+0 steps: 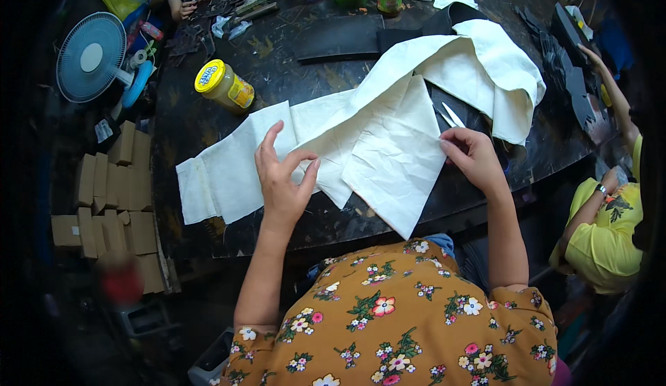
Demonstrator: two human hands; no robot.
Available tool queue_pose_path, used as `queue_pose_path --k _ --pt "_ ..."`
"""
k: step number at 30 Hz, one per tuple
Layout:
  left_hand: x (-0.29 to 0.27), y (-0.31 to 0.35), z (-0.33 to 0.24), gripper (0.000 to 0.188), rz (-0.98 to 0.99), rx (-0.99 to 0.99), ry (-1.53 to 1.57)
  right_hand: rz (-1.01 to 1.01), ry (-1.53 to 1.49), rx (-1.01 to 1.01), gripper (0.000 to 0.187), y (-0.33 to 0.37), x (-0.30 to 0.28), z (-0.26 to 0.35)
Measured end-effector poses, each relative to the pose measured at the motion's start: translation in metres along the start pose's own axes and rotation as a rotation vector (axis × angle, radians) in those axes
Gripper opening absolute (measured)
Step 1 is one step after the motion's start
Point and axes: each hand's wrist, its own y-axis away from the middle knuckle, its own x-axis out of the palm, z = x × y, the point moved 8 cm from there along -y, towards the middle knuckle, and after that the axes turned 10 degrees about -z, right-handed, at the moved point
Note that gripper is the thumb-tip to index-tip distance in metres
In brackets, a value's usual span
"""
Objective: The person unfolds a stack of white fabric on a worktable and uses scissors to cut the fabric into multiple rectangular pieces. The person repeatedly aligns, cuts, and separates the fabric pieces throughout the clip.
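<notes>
Mustard-brown top (409, 323), short sleeves (253, 357), scattered flower sprigs (383, 307) (white and pink, green-leaved)

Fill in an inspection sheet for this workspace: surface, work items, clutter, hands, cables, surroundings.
Surface: dark table, scuffed and marked.
Work items: creased white cloth, spread and partly folded; scissors, partly hidden near the right hand.
Clutter: yellow-lidded jar, dark flat sheet.
Hands: left hand over the cloth, thumb and index apart; right hand's fingertips at the cloth's edge, grip unclear.
Cables: nothing seen.
Surroundings: fan and cardboard boxes left; person in yellow right.
</notes>
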Motion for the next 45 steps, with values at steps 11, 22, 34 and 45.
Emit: queue_pose_path --k 11,22,34,45 --pt "-0.032 -0.059 0.087 0.021 -0.192 -0.388 0.534 -0.654 1.018 -0.478 0.067 -0.104 -0.124 0.012" --pt "-0.012 -0.083 0.114 0.053 -0.015 -0.49 0.601 -0.462 1.087 -0.75 0.063 -0.146 -0.08 0.039" --pt "-0.013 -0.076 0.127 0.052 -0.021 -0.505 0.675 -0.263 0.349 -0.51 0.047 -0.205 -0.145 0.0" --pt "-0.091 -0.089 0.083 0.04 -0.345 -0.256 0.71 -0.209 -0.124 -0.716 0.041 -0.164 -0.261 0.125"
